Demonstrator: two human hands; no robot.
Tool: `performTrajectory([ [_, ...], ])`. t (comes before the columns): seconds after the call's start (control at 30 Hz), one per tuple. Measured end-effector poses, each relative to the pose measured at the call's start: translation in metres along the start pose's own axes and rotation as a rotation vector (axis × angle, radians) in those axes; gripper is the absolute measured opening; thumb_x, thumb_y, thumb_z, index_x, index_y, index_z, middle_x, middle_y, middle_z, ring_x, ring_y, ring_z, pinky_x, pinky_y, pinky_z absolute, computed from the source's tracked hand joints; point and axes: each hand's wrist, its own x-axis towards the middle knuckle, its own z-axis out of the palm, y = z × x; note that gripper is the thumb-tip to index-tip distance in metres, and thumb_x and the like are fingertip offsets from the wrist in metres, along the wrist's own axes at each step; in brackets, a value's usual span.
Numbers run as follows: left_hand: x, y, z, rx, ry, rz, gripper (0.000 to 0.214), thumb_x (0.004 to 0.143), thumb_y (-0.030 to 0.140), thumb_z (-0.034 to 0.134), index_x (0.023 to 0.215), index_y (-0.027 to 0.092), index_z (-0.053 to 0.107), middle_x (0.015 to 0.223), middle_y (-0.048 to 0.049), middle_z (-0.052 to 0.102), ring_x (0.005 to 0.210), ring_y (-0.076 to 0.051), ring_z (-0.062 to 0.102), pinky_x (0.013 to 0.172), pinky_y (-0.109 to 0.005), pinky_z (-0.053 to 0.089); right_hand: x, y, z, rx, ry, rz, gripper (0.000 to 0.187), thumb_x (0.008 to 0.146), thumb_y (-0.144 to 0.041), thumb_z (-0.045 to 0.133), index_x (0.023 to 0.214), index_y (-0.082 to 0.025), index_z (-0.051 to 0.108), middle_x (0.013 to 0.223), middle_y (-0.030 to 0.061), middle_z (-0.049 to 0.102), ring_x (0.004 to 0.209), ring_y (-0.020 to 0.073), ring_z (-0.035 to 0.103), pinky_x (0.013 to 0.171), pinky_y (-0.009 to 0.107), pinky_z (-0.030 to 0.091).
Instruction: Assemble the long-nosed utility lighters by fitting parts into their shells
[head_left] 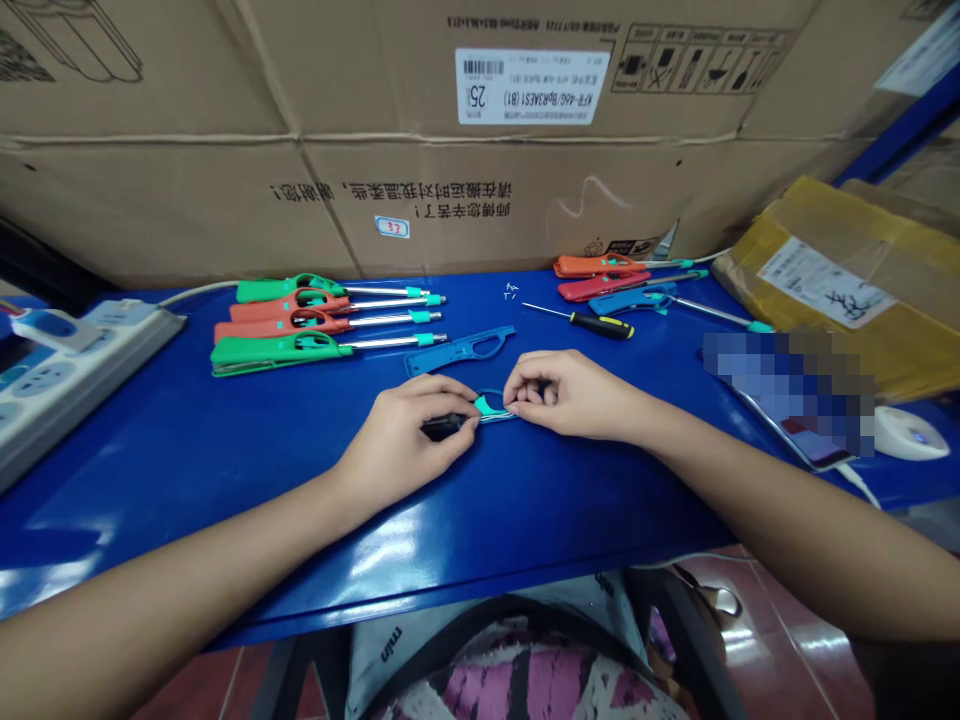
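Observation:
My left hand (405, 430) is closed around an opened blue gas lighter body (491, 408); its teal trigger and a black inner part show between the fingers. At the lighter's other end, my right hand (574, 395) has thumb and forefinger pinched beside the trigger, its remaining fingers curled. Just beyond the hands lies a loose blue lighter shell half (461, 350). A black-and-yellow screwdriver (602, 325) rests farther off, near several tiny screws (511, 292). Much of the held lighter is hidden by my fingers.
Several green and red lighters (277, 350) lie in a row at left, beside a white power strip (97, 365). Orange, red and blue lighters (604, 288) lie back right. Nearby are a phone (787, 400), a yellow parcel (847, 290) and a cardboard box (390, 165) behind.

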Motion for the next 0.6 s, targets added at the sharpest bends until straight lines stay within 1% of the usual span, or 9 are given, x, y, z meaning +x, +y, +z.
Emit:
performTrajectory([
  [0.13, -0.003, -0.002, -0.008, 0.306, -0.084, 0.253, 0.016, 0.092, 0.023, 0.063, 0.095, 0.021, 0.078, 0.108, -0.0048, 0.077, 0.091, -0.021, 0.073, 0.082, -0.035, 0.061, -0.002, -0.001, -0.001, 0.005, 0.0, -0.013, 0.013, 0.078, -0.007, 0.062, 0.084, -0.014, 0.071, 0.077, 0.0, 0.062, 0.062, 0.0076, 0.053, 0.058, 0.02, 0.043],
  [0.23, -0.004, 0.0, -0.012, 0.481, -0.132, 0.363, 0.019, 0.095, 0.024, 0.06, 0.101, 0.02, 0.077, 0.112, -0.0039, 0.077, 0.091, -0.022, 0.072, 0.077, -0.035, 0.061, -0.002, -0.003, -0.002, 0.001, -0.007, -0.011, 0.015, 0.078, -0.005, 0.061, 0.084, -0.014, 0.071, 0.076, -0.0004, 0.061, 0.062, 0.0073, 0.053, 0.058, 0.02, 0.043],
  [0.3, -0.005, 0.004, -0.013, 0.549, -0.151, 0.398, 0.021, 0.096, 0.025, 0.058, 0.103, 0.019, 0.077, 0.114, -0.0047, 0.077, 0.093, -0.023, 0.071, 0.073, -0.033, 0.061, -0.003, -0.003, -0.002, 0.001, -0.009, -0.009, 0.015, 0.078, -0.005, 0.061, 0.085, -0.014, 0.071, 0.075, -0.0009, 0.06, 0.061, 0.0071, 0.052, 0.057, 0.02, 0.042],
  [0.37, -0.005, 0.007, -0.012, 0.574, -0.164, 0.405, 0.022, 0.097, 0.025, 0.057, 0.103, 0.018, 0.077, 0.115, -0.006, 0.076, 0.094, -0.024, 0.071, 0.073, -0.033, 0.061, -0.002, -0.003, -0.002, 0.0, -0.011, -0.013, 0.015, 0.078, -0.005, 0.061, 0.085, -0.014, 0.071, 0.075, -0.001, 0.059, 0.061, 0.0073, 0.052, 0.057, 0.02, 0.042],
  [0.47, -0.005, 0.008, -0.012, 0.545, -0.181, 0.386, 0.022, 0.097, 0.025, 0.058, 0.104, 0.017, 0.077, 0.116, -0.0076, 0.076, 0.095, -0.025, 0.071, 0.075, -0.035, 0.061, -0.002, -0.003, -0.001, -0.006, -0.005, -0.02, 0.014, 0.078, -0.006, 0.061, 0.084, -0.014, 0.07, 0.075, -0.0009, 0.06, 0.061, 0.0075, 0.052, 0.057, 0.021, 0.042],
  [0.6, -0.005, 0.002, -0.014, 0.47, -0.208, 0.369, 0.025, 0.099, 0.023, 0.055, 0.111, 0.016, 0.076, 0.12, -0.0088, 0.074, 0.1, -0.025, 0.07, 0.082, -0.038, 0.062, -0.001, -0.002, -0.001, -0.013, 0.005, -0.019, 0.012, 0.078, -0.008, 0.062, 0.083, -0.014, 0.07, 0.074, -0.0011, 0.06, 0.06, 0.0075, 0.051, 0.057, 0.021, 0.041],
])
